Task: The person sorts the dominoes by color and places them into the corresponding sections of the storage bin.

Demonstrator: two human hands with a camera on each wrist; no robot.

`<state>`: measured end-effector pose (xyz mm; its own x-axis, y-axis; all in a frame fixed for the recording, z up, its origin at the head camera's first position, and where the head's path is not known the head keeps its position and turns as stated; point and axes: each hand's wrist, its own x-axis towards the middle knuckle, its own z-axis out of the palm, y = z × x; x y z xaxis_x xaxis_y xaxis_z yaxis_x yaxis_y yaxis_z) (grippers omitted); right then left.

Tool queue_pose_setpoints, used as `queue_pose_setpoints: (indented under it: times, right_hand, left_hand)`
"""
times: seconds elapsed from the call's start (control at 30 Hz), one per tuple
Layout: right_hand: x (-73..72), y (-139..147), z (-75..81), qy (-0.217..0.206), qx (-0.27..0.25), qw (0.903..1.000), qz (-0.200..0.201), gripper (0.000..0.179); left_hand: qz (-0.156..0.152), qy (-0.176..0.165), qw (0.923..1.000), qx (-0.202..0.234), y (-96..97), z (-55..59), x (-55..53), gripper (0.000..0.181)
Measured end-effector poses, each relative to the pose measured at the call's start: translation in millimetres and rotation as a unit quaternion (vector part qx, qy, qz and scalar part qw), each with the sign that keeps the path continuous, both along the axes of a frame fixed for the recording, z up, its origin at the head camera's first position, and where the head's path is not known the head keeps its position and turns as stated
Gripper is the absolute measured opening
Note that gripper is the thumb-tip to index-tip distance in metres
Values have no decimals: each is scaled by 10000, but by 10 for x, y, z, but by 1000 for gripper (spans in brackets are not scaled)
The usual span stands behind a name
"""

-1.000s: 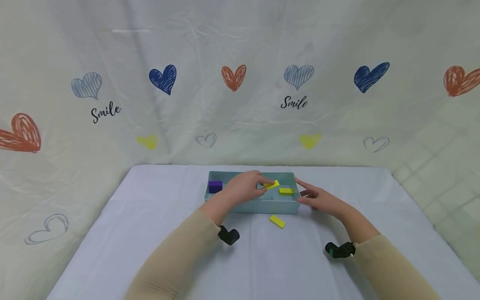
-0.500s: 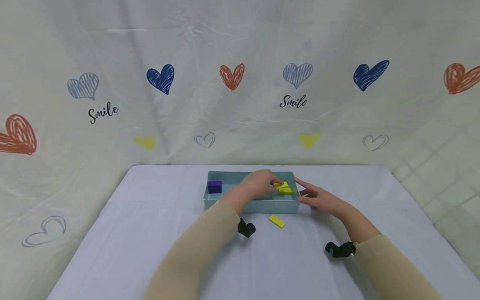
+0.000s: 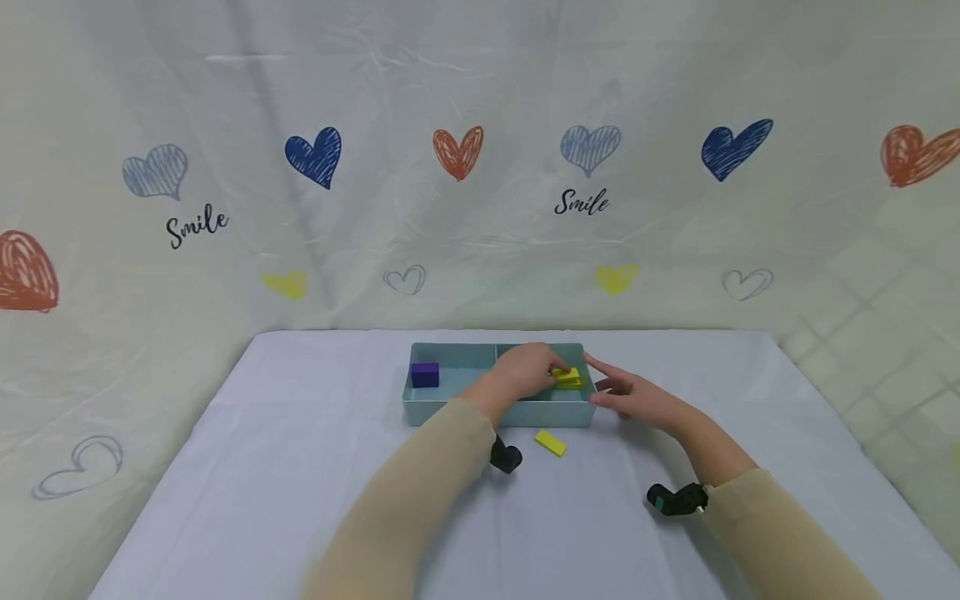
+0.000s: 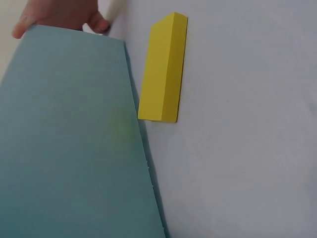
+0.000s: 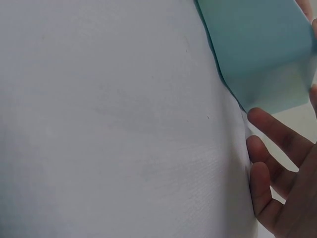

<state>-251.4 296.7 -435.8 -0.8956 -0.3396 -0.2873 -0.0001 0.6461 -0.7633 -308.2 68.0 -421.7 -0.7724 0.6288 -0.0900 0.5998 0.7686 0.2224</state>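
A long light-blue box (image 3: 480, 414) lies crosswise near the table's far edge, a divider splitting it in two. Reaching over its front wall, my left hand (image 3: 523, 371) pinches a yellow block (image 3: 567, 374) low in the right compartment. That block is on top of another yellow block (image 3: 573, 386); the fingers partly cover both. Spread fingers of my right hand (image 3: 633, 395) touch the box's right end, at the corner in the right wrist view. A purple block (image 3: 425, 375) sits at the left end of the left compartment.
One more yellow block (image 4: 162, 69) lies on the white tablecloth (image 3: 600, 533) just in front of the box. A curtain (image 3: 480, 242) printed with hearts hangs behind the table. Each wrist wears a small black camera (image 3: 677, 500).
My left hand has carried the yellow block rightward and down onto the other one in the right compartment. The right hand keeps its place at the box's end.
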Motion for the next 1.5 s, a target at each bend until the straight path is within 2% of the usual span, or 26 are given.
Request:
queue_pose_setpoints:
  times: [0.2, 0.83, 1.23, 1.5]
  right_hand:
    - [5, -10, 11, -2, -51, 10000, 19, 78]
    - [2, 3, -34, 32, -70, 10000, -2, 77]
    - [21, 3, 8, 65, -259, 9996, 65, 78]
    - [9, -2, -2, 61, -114, 9999, 53, 79]
  left_hand:
    - [21, -47, 10000, 15, 2, -21, -20, 33]
    - [-52, -24, 9999, -142, 41, 15, 39, 32]
    - [-93, -13, 9999, -81, 44, -5, 31, 32]
    - [-86, 57, 9998, -142, 50, -32, 22, 31]
